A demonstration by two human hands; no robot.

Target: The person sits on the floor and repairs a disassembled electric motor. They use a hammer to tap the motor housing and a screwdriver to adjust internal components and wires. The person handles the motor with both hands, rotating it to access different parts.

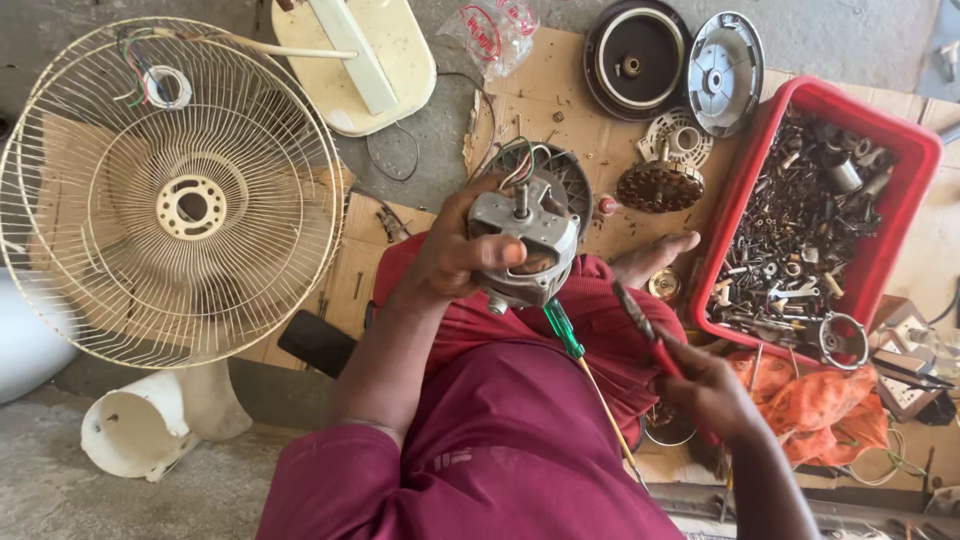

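Observation:
My left hand (455,255) grips a grey metal fan motor (528,240) with its shaft pointing up and coloured wires coming off the top. The motor is held above my lap, over maroon trousers. My right hand (705,390) holds red-handled pliers (640,325), their jaws pointing up-left toward the motor but apart from it. A green-and-yellow screwdriver (572,345) lies across my lap just below the motor.
A cream wire fan guard (170,195) stands at left, a cream fan base (360,60) behind it. A red tray (905,140) of screws and metal parts sits at right. Round motor covers (675,60), a copper rotor (660,185) and orange cloth (815,405) lie around on cardboard.

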